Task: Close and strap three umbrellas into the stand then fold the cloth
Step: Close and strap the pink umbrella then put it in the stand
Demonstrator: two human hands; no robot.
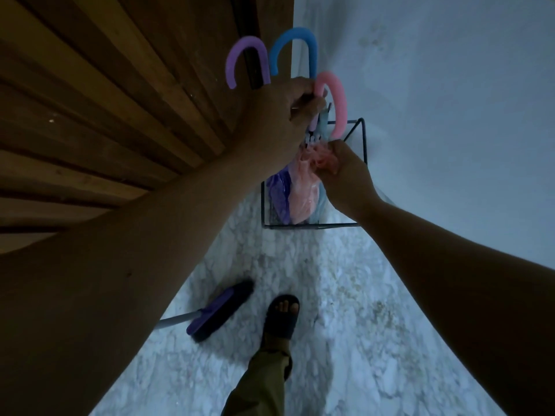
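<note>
1. Gripping: left hand (280,115) is curled round the shaft of the pink umbrella (304,187) just under its pink hook handle (333,100), centre top of frame.
2. Right hand (345,172) pinches bunched pink canopy fabric, fingers closed on it, just below the handle.
3. Both forearms reach up and in from the bottom corners.
4. Purple handle (243,60) and blue handle (295,45) stick up behind; all three sit in the black wire stand (362,145).
5. Brush (220,310) lies on the floor, lower centre.

Dim light, wooden slatted door (99,121) at left, pale wall (450,100), mottled stone floor (345,295) (broom (216,310) lying there)
</note>
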